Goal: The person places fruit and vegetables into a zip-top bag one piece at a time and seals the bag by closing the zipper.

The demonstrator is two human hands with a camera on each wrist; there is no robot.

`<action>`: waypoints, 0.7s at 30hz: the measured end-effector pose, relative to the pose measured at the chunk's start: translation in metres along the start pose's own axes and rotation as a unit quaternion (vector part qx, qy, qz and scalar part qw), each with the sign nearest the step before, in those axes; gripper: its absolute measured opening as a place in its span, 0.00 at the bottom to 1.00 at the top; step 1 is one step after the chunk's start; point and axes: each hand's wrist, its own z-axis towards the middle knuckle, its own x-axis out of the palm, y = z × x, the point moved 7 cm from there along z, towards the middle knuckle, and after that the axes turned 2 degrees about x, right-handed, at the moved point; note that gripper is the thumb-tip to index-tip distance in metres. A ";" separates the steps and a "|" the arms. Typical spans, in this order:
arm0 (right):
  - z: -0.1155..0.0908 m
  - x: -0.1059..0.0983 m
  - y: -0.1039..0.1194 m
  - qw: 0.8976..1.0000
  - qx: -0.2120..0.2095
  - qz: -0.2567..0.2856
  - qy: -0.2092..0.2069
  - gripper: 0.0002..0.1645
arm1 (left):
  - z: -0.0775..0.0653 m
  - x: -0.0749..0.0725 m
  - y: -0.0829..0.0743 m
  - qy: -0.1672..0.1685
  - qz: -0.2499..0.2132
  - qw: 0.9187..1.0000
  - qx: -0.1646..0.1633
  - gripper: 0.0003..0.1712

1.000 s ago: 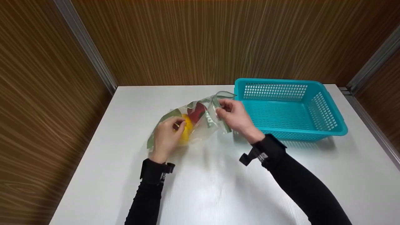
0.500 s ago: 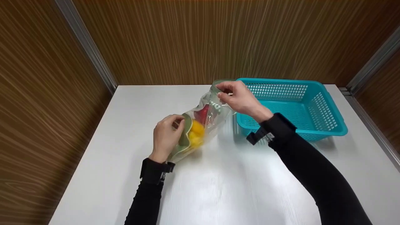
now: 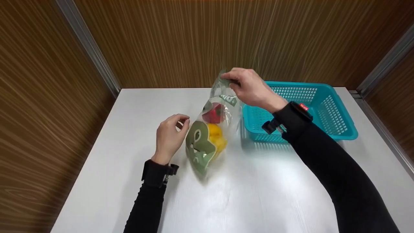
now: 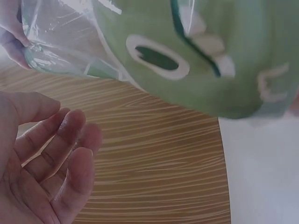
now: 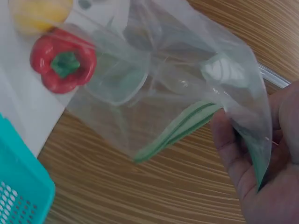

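A clear zip bag [image 3: 199,142] with a green printed face hangs tilted from my right hand [image 3: 250,85], whose thumb and fingers pinch its top edge. Inside it, a red bell pepper [image 3: 214,115] lies above a yellow bell pepper [image 3: 217,137]. In the right wrist view the bag's mouth stands partly apart beside my right hand [image 5: 275,200], and the red pepper's green stem shows. My left hand [image 3: 169,137] is just left of the bag, fingers loosely bent. The left wrist view shows nothing in that hand [image 4: 46,163], with the bag's printed face [image 4: 201,46] beyond it.
A turquoise plastic basket [image 3: 347,119] stands at the back right of the white table [image 3: 226,200], partly behind my right forearm. Brown wood-grain panels [image 3: 181,38] enclose the table at the back and sides.
My right hand has lifted the bag's top up and back, swinging the bag more upright. The bag's lower part has come away from my left hand, which has barely moved.
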 end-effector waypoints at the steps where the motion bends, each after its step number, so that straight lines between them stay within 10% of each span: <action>1: 0.001 -0.002 0.002 1.000 -0.010 -0.010 -0.003 0.21 | 0.002 -0.001 -0.001 0.001 0.000 1.000 0.003 0.09; 21: -0.021 -0.029 0.033 0.959 -0.187 -0.185 -0.106 0.21 | 0.039 -0.030 -0.022 -0.011 0.032 0.999 0.032 0.14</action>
